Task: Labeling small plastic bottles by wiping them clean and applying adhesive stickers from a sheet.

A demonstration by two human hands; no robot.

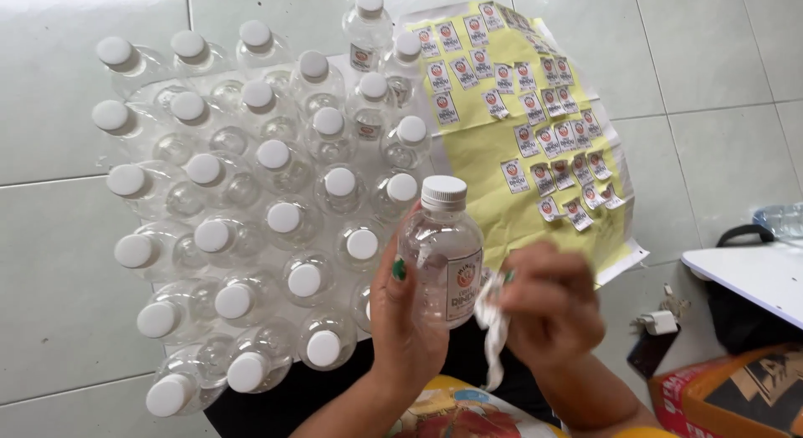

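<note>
We hold a clear plastic bottle [441,252] upright nearest the lens, its white cap on and a small label already stuck to its front. Our left hand [404,317] wraps the bottle's lower left side, thumb up along the wall, closed firmly around it. Our right hand [548,308] sits just right of the bottle, fingers pinched shut on a crumpled strip of white backing paper [494,333] that hangs below the bottle's base; the fingertips touch the bottle's right side near the label.

Left of the held bottle and beyond it stands a dense cluster of matching capped bottles [259,225] on the tiled floor [58,271], all clear. We cannot tell whether they hold liquid. A few at the far end of the cluster, beyond the held bottle, carry labels; most nearer ones show none.

Beyond and right of the held bottle lies a yellow sticker sheet [481,158], with rows of small labels along its right half and bare yellow toward the bottle.

Far right of the bottle, a white tabletop edge [749,275] shows.
</note>
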